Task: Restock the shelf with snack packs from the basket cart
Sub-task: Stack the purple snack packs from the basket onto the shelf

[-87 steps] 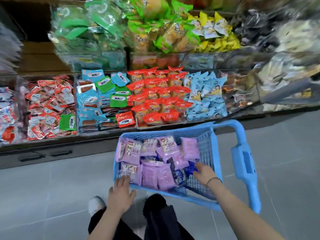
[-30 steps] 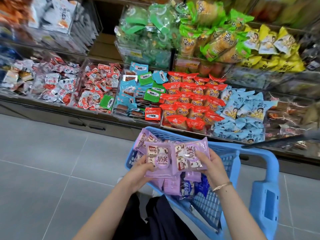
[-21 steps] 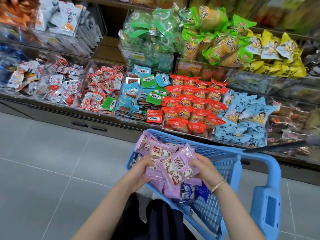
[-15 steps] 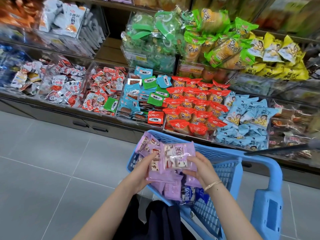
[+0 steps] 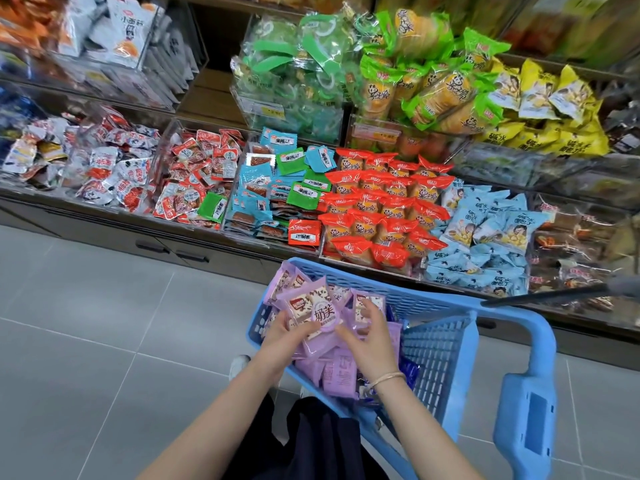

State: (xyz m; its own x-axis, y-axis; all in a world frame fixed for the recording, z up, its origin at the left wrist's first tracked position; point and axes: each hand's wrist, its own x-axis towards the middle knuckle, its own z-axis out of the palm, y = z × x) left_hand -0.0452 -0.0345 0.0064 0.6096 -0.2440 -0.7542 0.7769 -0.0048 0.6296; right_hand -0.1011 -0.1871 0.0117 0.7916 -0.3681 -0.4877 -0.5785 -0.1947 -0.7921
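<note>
On my feed the basket cart (image 5: pixel 433 351) is sky blue all over, its walls a fine square lattice. The snack packs (image 5: pixel 341 375) in it are lilac with white lettering. The one on top has a clear window showing white pieces flecked dark brown, a red label and a round white badge with purple characters. Dark blue packs (image 5: pixel 410 370) show beneath them.

The shelf (image 5: pixel 104 233) is dark grey along its front. On it I see red-orange packs (image 5: pixel 381 216) over golden contents, pale blue packs (image 5: pixel 485 230), bright green packs (image 5: pixel 433 91), yellow packs (image 5: pixel 547 133), and teal and green flat sachets (image 5: pixel 256 181).

The floor (image 5: pixel 104 323) is plain grey tile with pale joints. The bracelet (image 5: pixel 388 378) is gold.
</note>
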